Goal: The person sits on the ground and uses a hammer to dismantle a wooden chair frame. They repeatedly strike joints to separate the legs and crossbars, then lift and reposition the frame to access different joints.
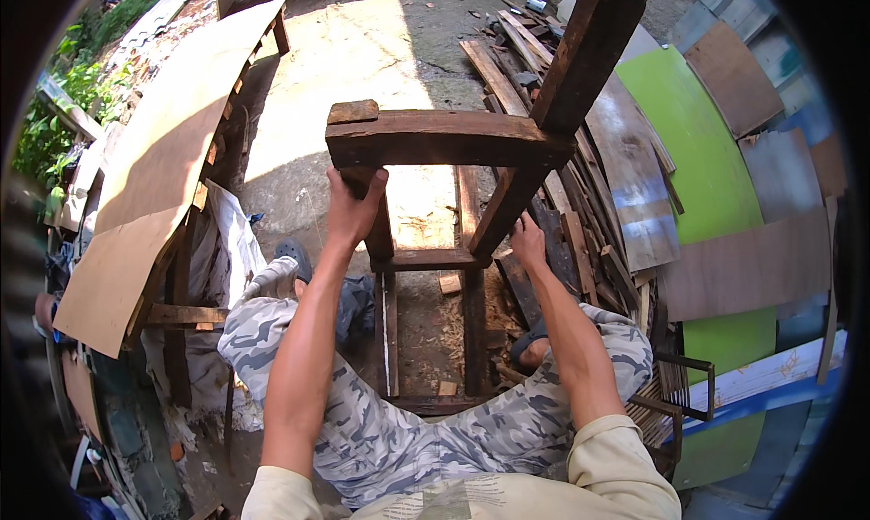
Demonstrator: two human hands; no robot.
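A dark brown wooden frame point(435, 138) of thick beams stands before me between my legs; it looks like a chair frame. My left hand point(355, 207) is wrapped round a post just under the left end of its top beam. A short wood piece point(352, 111) lies on that same end. My right hand point(527, 241) grips the frame's right-hand beam point(509, 207) lower down; its fingers are partly hidden behind the wood. From the right end of the top beam a long post point(594, 53) rises toward the upper right. A crosspiece point(430, 260) joins the frame's sides lower down.
On the left stands a long plywood-topped bench point(154, 176). Scrap planks point(521, 76) lie piled on the right, beside leaning boards and a green panel point(693, 139). A small wood block point(449, 284) and wood shavings lie on the ground. A metal rack point(684, 389) stands by my right knee.
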